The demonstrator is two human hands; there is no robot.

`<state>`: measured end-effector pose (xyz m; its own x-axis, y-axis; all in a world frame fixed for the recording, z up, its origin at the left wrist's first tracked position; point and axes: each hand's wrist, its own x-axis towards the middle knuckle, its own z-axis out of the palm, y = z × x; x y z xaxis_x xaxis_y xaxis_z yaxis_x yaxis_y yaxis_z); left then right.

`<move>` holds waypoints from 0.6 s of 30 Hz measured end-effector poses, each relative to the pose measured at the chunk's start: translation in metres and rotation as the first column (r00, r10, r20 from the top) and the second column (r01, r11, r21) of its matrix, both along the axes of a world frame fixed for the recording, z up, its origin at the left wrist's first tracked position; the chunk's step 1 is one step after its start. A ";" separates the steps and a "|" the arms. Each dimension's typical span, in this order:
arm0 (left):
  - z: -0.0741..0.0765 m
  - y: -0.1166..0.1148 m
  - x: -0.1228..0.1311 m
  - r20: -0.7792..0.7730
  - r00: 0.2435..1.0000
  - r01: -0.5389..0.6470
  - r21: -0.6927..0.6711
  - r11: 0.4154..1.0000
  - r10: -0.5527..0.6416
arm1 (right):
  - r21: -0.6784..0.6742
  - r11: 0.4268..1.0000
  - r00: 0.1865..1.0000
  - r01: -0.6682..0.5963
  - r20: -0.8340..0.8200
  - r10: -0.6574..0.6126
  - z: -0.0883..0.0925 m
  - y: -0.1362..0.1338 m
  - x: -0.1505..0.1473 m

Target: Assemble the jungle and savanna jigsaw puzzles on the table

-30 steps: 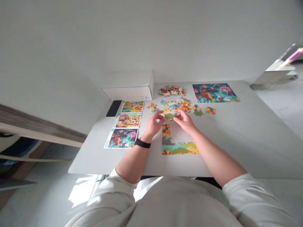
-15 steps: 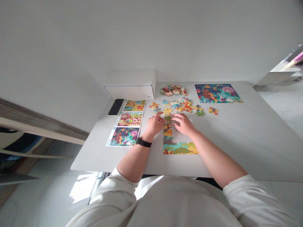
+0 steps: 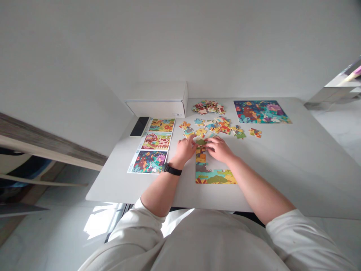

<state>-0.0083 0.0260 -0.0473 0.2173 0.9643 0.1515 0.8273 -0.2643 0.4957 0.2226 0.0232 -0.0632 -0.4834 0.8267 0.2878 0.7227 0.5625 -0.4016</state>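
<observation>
A green-topped puzzle piece [image 3: 200,142] lies at the far end of a partly joined jigsaw puzzle [image 3: 216,177]. The joined part forms an L, with a column on the left and a strip along the near side. My left hand [image 3: 186,148], with a black band on its wrist, has its bent fingers at the piece's left edge. From the right, the curled fingers of my right hand [image 3: 219,148] press on the same piece. Just beyond the hands are loose puzzle pieces [image 3: 224,129], several with animal parts. My right forearm covers the strip's right end.
Three picture cards [image 3: 156,141] lie in a column at the left, beside a black phone [image 3: 139,126]. A white box [image 3: 156,107] stands against the wall. Behind the loose pieces is another pile of pieces [image 3: 208,107]. A finished dark-blue puzzle [image 3: 262,111] lies back right.
My right fingers have closed in on the green-topped piece from the right. My left fingers have shifted slightly at its left edge. The view has moved a little.
</observation>
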 end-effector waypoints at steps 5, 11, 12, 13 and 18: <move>0.003 -0.003 -0.001 -0.068 0.998 -0.001 0.033 0.999 0.003 | -0.003 1.000 1.000 0.008 0.026 -0.008 -0.001 0.000 0.000; 0.001 -0.003 -0.001 -0.080 0.996 0.037 0.072 0.997 -0.031 | -0.002 1.000 0.998 -0.004 0.060 0.004 0.000 -0.001 -0.001; 0.001 -0.003 -0.001 -0.086 0.996 0.045 0.069 0.997 -0.039 | -0.004 1.000 0.998 -0.008 0.067 0.009 0.001 -0.001 -0.001; 0.001 -0.003 -0.001 -0.091 0.995 0.051 0.065 0.997 -0.045 | -0.006 1.000 0.997 -0.013 0.075 0.014 0.002 -0.001 -0.001; 0.004 -0.004 0.000 -0.092 0.994 0.057 0.054 0.997 -0.052 | -0.013 1.000 0.992 -0.019 0.122 0.021 0.009 -0.004 -0.002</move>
<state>-0.0079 0.0217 -0.0434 0.2848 0.9411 0.1826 0.8518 -0.3358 0.4022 0.2201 0.0187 -0.0540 -0.5308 0.8196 0.2156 0.7556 0.5729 -0.3177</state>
